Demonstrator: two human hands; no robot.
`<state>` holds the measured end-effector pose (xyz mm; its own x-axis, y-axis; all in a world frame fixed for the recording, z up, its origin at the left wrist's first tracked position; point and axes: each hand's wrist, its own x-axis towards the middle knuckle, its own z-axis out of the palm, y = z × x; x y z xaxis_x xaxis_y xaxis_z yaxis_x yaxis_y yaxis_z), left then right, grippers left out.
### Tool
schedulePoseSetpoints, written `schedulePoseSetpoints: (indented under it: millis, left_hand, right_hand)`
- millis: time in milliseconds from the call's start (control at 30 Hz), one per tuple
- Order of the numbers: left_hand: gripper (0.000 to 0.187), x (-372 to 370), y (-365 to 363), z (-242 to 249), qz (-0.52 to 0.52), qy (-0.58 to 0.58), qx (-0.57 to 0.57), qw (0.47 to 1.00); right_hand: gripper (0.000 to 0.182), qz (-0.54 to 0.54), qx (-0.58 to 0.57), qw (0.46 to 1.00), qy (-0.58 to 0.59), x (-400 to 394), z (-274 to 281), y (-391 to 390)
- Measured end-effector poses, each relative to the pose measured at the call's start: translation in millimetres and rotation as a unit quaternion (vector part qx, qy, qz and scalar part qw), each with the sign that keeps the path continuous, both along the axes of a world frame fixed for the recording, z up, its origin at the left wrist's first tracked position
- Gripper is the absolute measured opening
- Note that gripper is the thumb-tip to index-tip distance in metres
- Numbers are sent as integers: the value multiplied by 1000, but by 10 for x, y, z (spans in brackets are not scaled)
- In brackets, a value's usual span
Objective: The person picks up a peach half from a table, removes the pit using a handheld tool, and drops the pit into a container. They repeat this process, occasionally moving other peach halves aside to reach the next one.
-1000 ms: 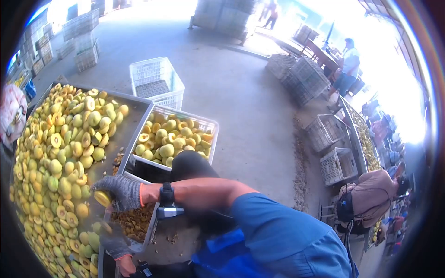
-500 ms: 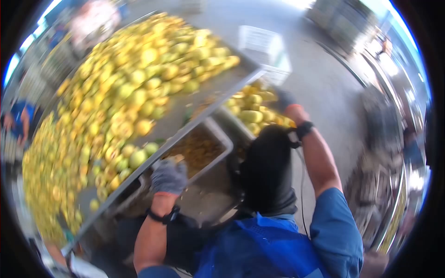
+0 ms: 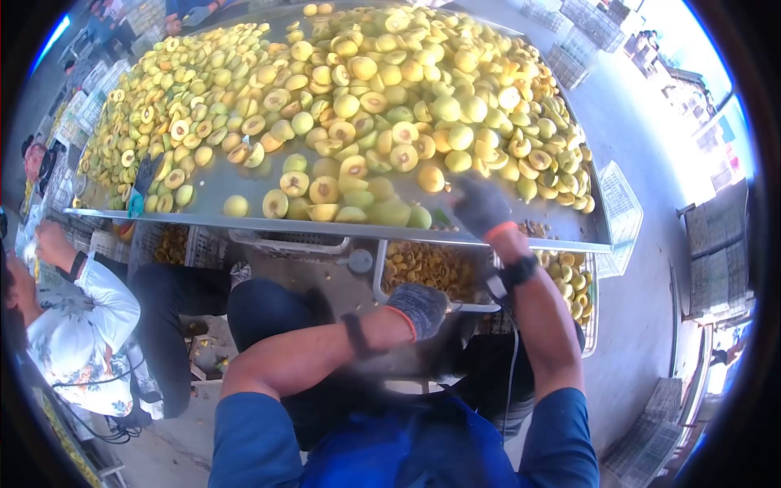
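Note:
Halved yellow-green fruits [image 3: 390,73] are heaped across a metal table [image 3: 277,224]. My right hand [image 3: 480,205], in a dark glove, is over the table's near edge beside the fruit; its fingers are smeared, so what it holds is unclear. My left hand [image 3: 419,309], in a grey glove, is curled in front of my lap, near a crate's rim; whatever is in it is hidden. Below the table edge, a white crate [image 3: 379,272] holds small brown-yellow pieces [image 3: 431,267]. Another crate [image 3: 592,325] at its right contains yellow fruits [image 3: 569,281].
A person in a patterned white top [image 3: 81,333] sits at my left. Behind the table's far left corner are another person's hands [image 3: 195,15]. A white basket [image 3: 622,211] stands by the right table end. Stacked crates [image 3: 720,252] are at far right.
My view has swung left, bringing the seated person into sight. My right hand has gone from the fruit crate to the table edge; my left hand has moved from the pieces crate toward my lap.

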<state>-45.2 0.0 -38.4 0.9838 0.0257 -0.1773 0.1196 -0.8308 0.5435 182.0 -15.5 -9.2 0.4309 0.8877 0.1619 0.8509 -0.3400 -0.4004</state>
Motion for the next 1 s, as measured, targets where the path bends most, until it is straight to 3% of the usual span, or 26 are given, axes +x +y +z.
schedulePoseSetpoints:
  millis: [33,167,267,300,367,467,500,567,667,767,867,967,1000]
  left_hand:
    - [24,-23,42,-41,3,-3,-4,1000]
    - [24,-100,185,-35,27,7,-2,1000]
    - [26,-179,259,32,50,-2,19,999]
    - [26,-203,281,48,65,-7,12,998]
    - [26,-230,351,80,90,-19,1,996]
    - [23,-233,408,162,163,-219,-97,957]
    - [24,-214,415,192,179,-233,-132,947]
    - [24,-166,418,245,214,-254,-197,922]
    - [21,-88,376,245,243,-317,-245,883]
    - [19,-58,347,352,233,-321,-235,887]
    - [19,20,262,222,255,-278,-326,867]
    - [19,85,206,198,265,-292,-340,854]
    - [19,97,203,215,272,-269,-340,859]
  right_hand:
    - [43,-10,-9,1000,-4,-74,18,245]
    - [49,-30,-217,972,-90,-208,36,810]
    - [52,18,-160,984,-80,47,-153,805]
    - [50,17,-108,990,90,103,-147,722]
    - [48,4,12,911,411,61,20,438]
    - [49,55,115,847,516,-63,75,11]
    - [48,36,116,813,569,-160,195,-167]
    - [49,90,142,900,403,-321,267,-332]
    - [53,75,152,873,457,-420,182,-524]
    - [55,40,220,738,637,-526,146,-582]
    - [45,25,247,752,610,-581,123,-631]
    - [38,29,209,900,383,-540,61,-652]
    - [37,31,221,886,406,-548,44,-666]
